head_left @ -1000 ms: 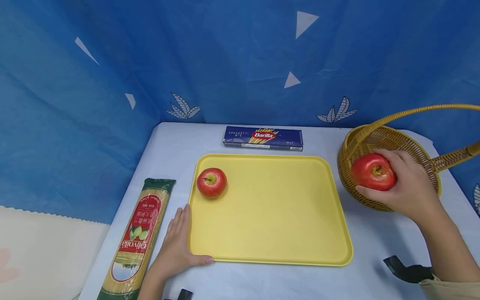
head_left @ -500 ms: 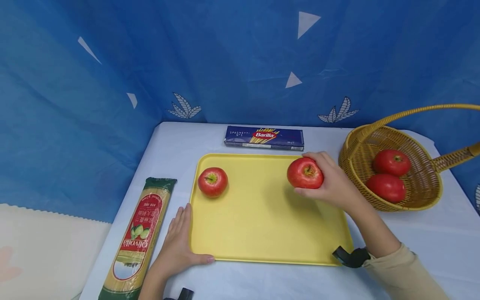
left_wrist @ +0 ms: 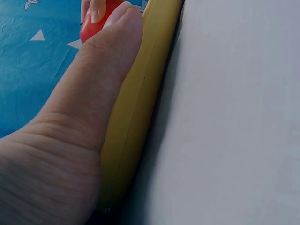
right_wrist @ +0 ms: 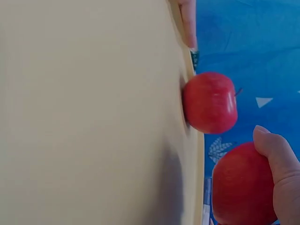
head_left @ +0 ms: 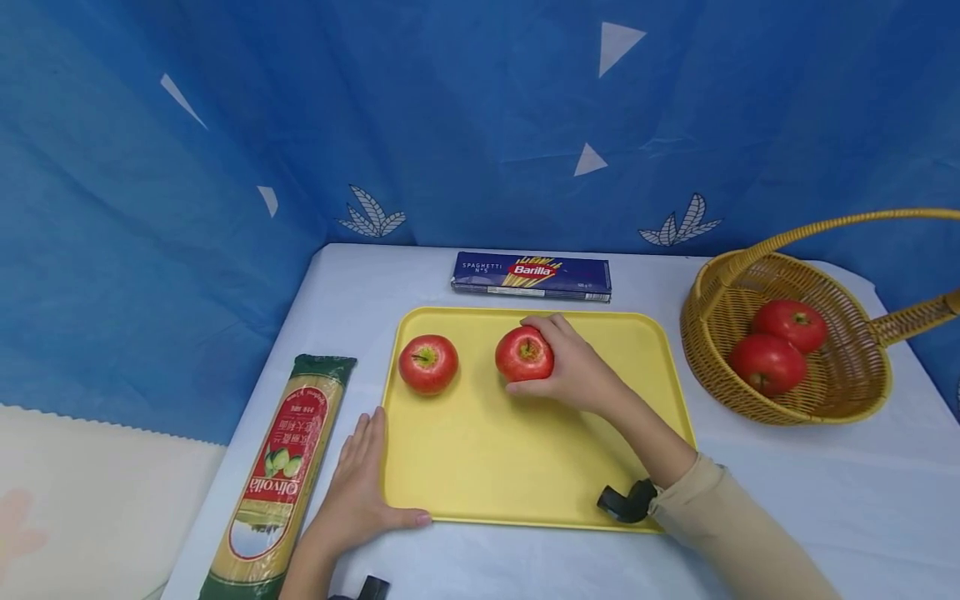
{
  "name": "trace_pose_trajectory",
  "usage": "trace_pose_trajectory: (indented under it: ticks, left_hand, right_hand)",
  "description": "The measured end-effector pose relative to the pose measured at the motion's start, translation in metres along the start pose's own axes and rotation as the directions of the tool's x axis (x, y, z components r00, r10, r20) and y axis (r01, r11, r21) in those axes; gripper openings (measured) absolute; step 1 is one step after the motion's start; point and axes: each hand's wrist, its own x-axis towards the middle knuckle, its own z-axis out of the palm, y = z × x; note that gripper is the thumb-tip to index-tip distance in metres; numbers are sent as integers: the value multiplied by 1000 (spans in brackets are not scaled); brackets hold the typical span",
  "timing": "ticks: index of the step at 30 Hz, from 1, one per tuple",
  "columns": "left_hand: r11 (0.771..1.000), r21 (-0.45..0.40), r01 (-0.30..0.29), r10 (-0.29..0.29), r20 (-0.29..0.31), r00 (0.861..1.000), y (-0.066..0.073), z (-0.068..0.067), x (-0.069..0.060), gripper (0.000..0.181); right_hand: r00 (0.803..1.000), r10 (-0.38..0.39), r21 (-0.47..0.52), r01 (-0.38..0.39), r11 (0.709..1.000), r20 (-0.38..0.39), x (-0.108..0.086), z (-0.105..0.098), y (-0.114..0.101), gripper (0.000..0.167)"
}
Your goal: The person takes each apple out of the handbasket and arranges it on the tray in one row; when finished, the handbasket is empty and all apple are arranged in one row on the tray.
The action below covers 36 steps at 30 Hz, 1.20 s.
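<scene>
My right hand (head_left: 573,362) grips a red apple (head_left: 525,353) from its right side, thumb in front. In the right wrist view the held apple (right_wrist: 243,185) hangs apart from the yellow tray (right_wrist: 93,117), whose surface carries a shadow. Another red apple (head_left: 428,364) sits in the tray's back left corner, stem up. At the front left corner of the tray (head_left: 487,467), my left hand (head_left: 360,492) rests with straight fingers along the left edge. Its thumb (left_wrist: 93,84) lies along the front rim.
A wicker basket (head_left: 855,400) with a tall handle stands at the right, holding two red apples (head_left: 768,364). A blue spaghetti box (head_left: 532,277) lies behind the tray. A bag of spaghetti (head_left: 277,475) lies left of it. Blue cloth (head_left: 480,125) hangs behind the table.
My right hand has carried the apple out of the basket and leftward over the tray, closer to the other apple. My left hand has stayed at the tray corner.
</scene>
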Motion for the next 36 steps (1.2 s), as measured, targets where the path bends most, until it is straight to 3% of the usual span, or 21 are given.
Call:
trace_pose_trajectory:
  ticks: [10,24,36]
  left_hand:
    - [1000,3,-21,21,-16,1000,-3,2,0,157]
    - [1000,9,0,0,-4,1000,-4,3,1,157]
    - [1000,8,7,-7,-2,1000,-5,3,2,159]
  right_hand:
    - [998,23,23,-25,999,62,9,18,-1,84]
    - [996,21,44,-25,999,88,15,32,-5,88]
    - [991,11,-28,-7,1000,132,15,38,-5,100]
